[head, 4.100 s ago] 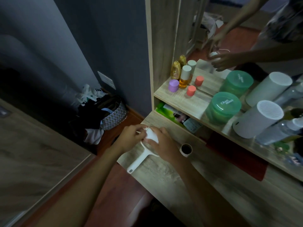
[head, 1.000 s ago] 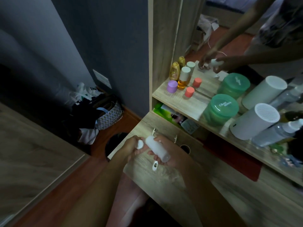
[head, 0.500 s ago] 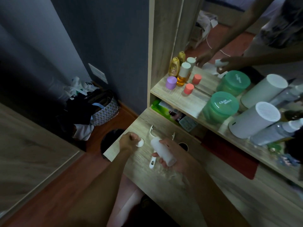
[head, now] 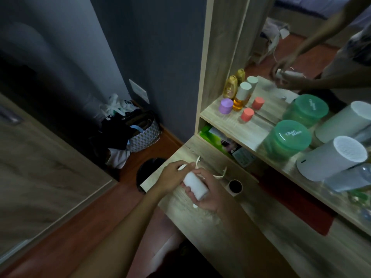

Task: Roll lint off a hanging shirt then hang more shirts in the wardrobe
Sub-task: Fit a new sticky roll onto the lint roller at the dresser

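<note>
Over the wooden desk point(head: 220, 233), my right hand point(head: 211, 196) grips a white lint roll point(head: 195, 185), tilted with its far end up and to the left. My left hand point(head: 170, 178) pinches a small white cap point(head: 181, 167) right at that upper end. The roller's white handle frame point(head: 220, 173) lies on the desk beneath both hands and is mostly hidden. No shirt or hanger is in view.
An empty cardboard core point(head: 234, 186) stands right of my hands. Bottles point(head: 242, 95), green jars point(head: 287, 138) and a white cylinder point(head: 331, 157) fill the mirror shelf. A dark bin point(head: 149, 173) and a laundry basket point(head: 144, 135) sit on the floor beside the wardrobe door point(head: 40, 167).
My left hand, which was pressing the cap on the desk apart from the roll, has come back against the roll's upper end. The right hand has kept hold of the roll.
</note>
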